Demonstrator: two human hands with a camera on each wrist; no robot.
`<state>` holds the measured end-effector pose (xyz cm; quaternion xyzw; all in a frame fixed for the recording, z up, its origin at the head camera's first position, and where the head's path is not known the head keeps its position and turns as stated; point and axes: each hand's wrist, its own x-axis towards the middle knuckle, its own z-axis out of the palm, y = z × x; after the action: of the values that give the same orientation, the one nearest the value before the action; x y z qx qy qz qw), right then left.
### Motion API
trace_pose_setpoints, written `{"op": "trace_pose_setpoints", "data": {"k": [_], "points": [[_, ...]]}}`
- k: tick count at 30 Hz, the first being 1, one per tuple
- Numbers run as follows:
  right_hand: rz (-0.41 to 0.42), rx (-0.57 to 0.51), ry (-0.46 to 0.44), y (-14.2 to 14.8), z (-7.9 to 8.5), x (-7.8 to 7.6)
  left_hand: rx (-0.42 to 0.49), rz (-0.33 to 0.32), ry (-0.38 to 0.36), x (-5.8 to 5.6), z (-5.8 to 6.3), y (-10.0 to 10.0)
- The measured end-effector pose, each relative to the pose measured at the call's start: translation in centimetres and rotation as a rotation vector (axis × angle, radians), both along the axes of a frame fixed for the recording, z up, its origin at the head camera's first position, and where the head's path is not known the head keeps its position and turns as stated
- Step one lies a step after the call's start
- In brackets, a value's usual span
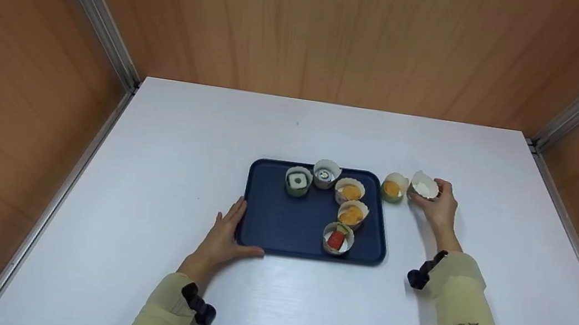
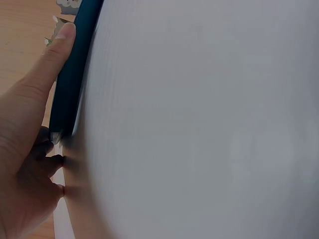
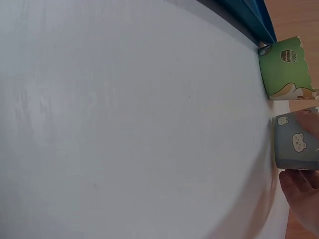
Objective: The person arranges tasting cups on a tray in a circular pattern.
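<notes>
My right hand (image 1: pixel 437 207) holds a grey paper baking cup (image 3: pixel 294 142) with bear prints, between thumb and fingers. Its inside looks white in the head view. Just left of it stands a green paper cup (image 1: pixel 393 187) with an orange piece in it, beside the tray's right edge. At the near left corner of a dark blue tray (image 1: pixel 281 223) rests my left hand (image 1: pixel 220 240), thumb along the front edge and fingers along the left side. On the tray, one cup (image 1: pixel 338 240) holds a red and green piece that resembles a strawberry.
Two cups with orange pieces, one cup (image 1: pixel 351 214) nearer than the other cup (image 1: pixel 349 191), stand at the tray's right. Along its back are a cup (image 1: pixel 298 181) with a white block and a cup (image 1: pixel 326 174) with a silvery item. Wooden walls (image 1: pixel 307 30) enclose the white table (image 1: pixel 176 131).
</notes>
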<state>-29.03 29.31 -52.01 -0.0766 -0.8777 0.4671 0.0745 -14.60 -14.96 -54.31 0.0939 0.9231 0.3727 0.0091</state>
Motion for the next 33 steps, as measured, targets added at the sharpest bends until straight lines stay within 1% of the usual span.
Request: {"op": "trace_pose_setpoints", "data": {"k": [9, 18, 26, 33], "points": [[-0.010, -0.004, -0.004, 0.4, 0.3, 1.1, 0.001, 0.005, -0.005, 0.0, -0.1, 0.0], [-0.030, -0.010, 0.010, 0.4, 1.4, 2.6, 0.003, 0.000, -0.001, -0.1, -0.1, 0.0], [-0.002, -0.002, 0.052, 0.0, 2.4, 4.4, 0.019, -0.003, -0.014, 0.0, -0.1, 0.0], [0.052, -0.022, 0.093, -0.7, 3.3, 6.1, -0.006, 0.006, 0.006, -0.1, -0.2, 0.0]]}}
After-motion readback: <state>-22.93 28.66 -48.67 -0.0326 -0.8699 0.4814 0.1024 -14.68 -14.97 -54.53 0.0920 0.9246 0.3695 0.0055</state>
